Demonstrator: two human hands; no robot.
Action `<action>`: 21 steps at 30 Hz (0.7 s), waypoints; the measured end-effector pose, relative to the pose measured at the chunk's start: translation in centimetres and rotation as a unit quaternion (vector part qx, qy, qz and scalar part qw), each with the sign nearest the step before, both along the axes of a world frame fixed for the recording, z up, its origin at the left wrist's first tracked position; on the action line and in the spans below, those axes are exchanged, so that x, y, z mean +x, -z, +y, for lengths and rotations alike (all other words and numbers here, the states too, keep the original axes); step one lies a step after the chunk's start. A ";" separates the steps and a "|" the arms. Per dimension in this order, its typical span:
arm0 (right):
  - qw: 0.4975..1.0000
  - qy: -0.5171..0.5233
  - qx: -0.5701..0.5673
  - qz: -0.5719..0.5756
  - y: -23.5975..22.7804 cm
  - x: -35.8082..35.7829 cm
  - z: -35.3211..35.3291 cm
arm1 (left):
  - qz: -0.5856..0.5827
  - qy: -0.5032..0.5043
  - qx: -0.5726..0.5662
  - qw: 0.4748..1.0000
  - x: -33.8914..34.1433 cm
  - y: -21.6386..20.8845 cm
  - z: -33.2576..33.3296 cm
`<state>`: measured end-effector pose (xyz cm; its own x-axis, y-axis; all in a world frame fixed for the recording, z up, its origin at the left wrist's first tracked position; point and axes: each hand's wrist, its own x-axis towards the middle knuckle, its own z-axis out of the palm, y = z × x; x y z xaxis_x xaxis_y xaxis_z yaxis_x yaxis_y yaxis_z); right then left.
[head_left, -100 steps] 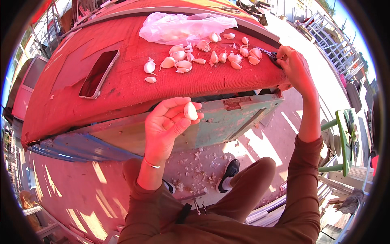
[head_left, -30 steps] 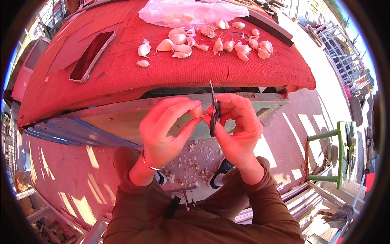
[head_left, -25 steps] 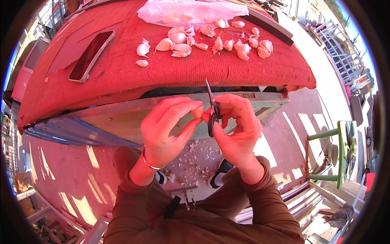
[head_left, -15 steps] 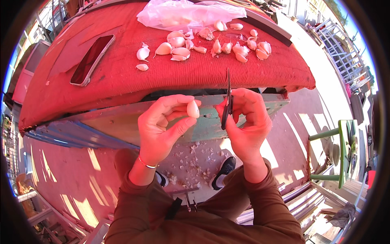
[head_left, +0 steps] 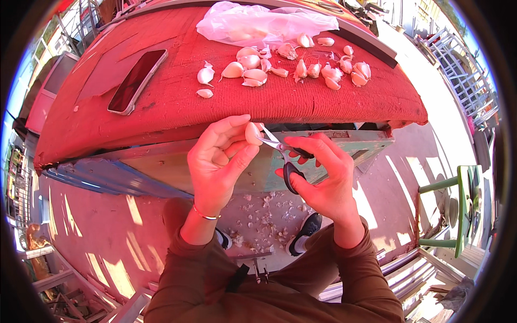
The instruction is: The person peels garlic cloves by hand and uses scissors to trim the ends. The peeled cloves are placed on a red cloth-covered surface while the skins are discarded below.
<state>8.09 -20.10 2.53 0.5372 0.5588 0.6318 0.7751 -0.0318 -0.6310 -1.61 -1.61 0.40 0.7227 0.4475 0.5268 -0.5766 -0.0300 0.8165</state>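
Observation:
Between the thumb and fingers of my left hand (head_left: 218, 156) is a pale garlic clove (head_left: 252, 133). My right hand (head_left: 328, 177) has thumb and fingers in the dark handles of a pair of scissors (head_left: 286, 153). The scissors' blades are spread, with their tips at the clove's right side; whether they touch its skin I cannot tell. Beyond my hands, several garlic cloves (head_left: 254, 76) lie loose on a red ribbed cloth (head_left: 177, 97). Behind them rests a thin whitish plastic bag (head_left: 264, 24) with something pale inside.
A phone (head_left: 137, 81) lies on the cloth at the left. Beneath the cloth's front edge is a worn greenish panel (head_left: 323, 161). Garlic peelings (head_left: 258, 220) litter the floor between my shoes. To the right stands a green chair or stool (head_left: 458, 210), beside stacked boards (head_left: 409, 280).
My right hand has turned the scissors from upright to pointing left, and their blades have opened and come up to the clove. My left hand still holds the clove. The whole view has shifted slightly.

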 end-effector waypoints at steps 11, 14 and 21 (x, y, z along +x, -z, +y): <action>1.000 0.011 -0.021 0.012 0.7 -0.2 0.4 | -0.005 -0.028 0.026 0.999 -0.3 0.1 0.4; 1.000 0.016 -0.015 0.020 0.7 -0.2 0.3 | -0.005 -0.028 0.027 0.999 -0.3 0.0 0.5; 0.999 0.002 0.001 -0.042 0.5 -0.1 0.3 | 0.004 -0.055 0.070 0.996 -0.3 -0.2 0.4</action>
<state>7.95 -19.80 2.01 0.4848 0.5552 0.6758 0.8248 -0.0331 -0.5645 -1.90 -1.26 0.57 0.6777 0.4465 0.5842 -0.5575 -0.2061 0.8042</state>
